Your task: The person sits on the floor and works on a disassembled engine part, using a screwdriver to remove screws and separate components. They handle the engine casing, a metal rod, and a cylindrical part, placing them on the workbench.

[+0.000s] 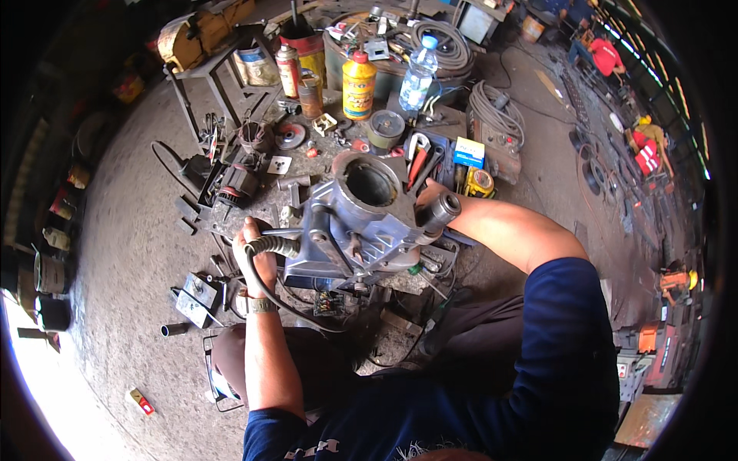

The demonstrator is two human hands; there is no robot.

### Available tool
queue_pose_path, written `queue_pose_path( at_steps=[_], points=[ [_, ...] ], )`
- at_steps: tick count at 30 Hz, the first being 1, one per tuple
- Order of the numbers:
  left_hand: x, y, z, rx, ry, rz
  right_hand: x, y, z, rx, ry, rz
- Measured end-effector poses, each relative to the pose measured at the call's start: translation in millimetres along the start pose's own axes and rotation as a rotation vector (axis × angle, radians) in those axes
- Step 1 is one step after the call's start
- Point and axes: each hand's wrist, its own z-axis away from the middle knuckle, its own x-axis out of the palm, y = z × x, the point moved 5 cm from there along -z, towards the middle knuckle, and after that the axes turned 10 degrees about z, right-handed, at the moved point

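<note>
Metal makes up the big grey machine in the middle of what we see, right in front of the person, with a wide round hole on top facing up. We see the left hand at the left side of the machine, just beside a thin silver rod and a bendy hose. Its fingers are partly hidden, so we cannot tell if they are wide or holding something. We see a watch on that wrist. The right hand is at the far right side, next to a round dark knob. Most of its fingers are out of sight, so we cannot tell how they are set. Just past that hand we spot a red-handled tool, a blue and white box and a yellow tape measure. Far from the person, we see a yellow bottle with a red cap, and a clear water bottle to its right. Near and left, we see a grey metal box and a short pipe on the ground.
</note>
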Motion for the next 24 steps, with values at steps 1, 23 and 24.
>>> queue_pose_path(
  at_steps=[1,23,24],
  points=[
    [1,2,-1,0.036,0.005,-0.056,0,1,-1,-0.001,-0.013,0.002],
    [-6,-19,-1,-0.094,-0.04,0.071,-4,-1,-13,-0.062,-0.08,-0.075],
    [-6,-19,-2,-0.092,-0.031,0.065,-3,0,-12,-0.063,-0.082,-0.081]
  ],
)
